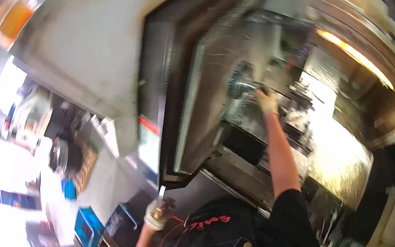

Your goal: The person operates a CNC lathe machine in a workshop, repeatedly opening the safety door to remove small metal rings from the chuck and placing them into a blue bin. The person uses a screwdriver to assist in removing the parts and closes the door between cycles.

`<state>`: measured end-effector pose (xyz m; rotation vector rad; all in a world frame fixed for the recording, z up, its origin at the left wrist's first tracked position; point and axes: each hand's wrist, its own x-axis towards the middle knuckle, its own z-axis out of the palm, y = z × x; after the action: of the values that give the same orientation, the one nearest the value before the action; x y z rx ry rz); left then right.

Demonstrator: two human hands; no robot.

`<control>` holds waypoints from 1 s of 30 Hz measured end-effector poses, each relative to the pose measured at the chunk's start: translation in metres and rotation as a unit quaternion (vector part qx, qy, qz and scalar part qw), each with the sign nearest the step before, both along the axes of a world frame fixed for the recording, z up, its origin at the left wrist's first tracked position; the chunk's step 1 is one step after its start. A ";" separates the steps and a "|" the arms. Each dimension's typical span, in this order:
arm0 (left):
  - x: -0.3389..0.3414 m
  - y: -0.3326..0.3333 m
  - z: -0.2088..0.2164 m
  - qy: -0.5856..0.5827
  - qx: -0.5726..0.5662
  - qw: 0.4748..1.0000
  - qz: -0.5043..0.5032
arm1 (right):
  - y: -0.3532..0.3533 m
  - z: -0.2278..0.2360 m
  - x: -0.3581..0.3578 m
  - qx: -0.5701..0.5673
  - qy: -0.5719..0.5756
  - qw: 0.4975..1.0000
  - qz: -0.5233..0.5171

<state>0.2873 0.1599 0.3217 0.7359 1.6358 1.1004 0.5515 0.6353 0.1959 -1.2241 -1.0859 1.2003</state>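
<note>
Inside the open lathe, my right hand (267,102), in a pale glove, closes at the end of a shiny round metal part (249,86). That part sticks out of the chuck (238,80). Something dark shows by the fingers, too blurred to name. Low on the left, my left hand (155,218) wears a white glove with dark fingers. It is closed around a slim tool (161,200) with a flat silvery end pointing up and a brass-coloured part lower down; its exact kind is unclear.
The machine's door (178,80) stands between my arms. Right of the chuck are the tool holders (302,95) and a shiny metal cover (339,153). A lamp strip (358,57) glows above. Blue boxes (89,229) stand at lower left, near a cluttered white table (4,167).
</note>
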 end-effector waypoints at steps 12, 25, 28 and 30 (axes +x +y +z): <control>-0.162 0.081 0.145 0.551 0.223 0.786 -0.170 | 0.025 -0.015 -0.007 0.018 -0.032 0.999 0.010; -0.183 0.103 0.149 0.518 0.220 0.793 -0.231 | 0.016 -0.031 -0.015 -0.020 0.079 0.996 0.020; -0.178 0.114 0.161 0.518 0.218 0.789 -0.247 | 0.030 -0.044 -0.007 0.086 -0.028 0.992 -0.082; -0.171 0.112 0.165 0.530 0.184 0.794 -0.235 | 0.022 -0.034 -0.009 0.057 0.045 0.997 -0.039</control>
<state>0.1162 0.2721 0.4869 2.1780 1.9182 0.6180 0.5420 0.6571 0.1623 -1.1039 -1.0183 1.1083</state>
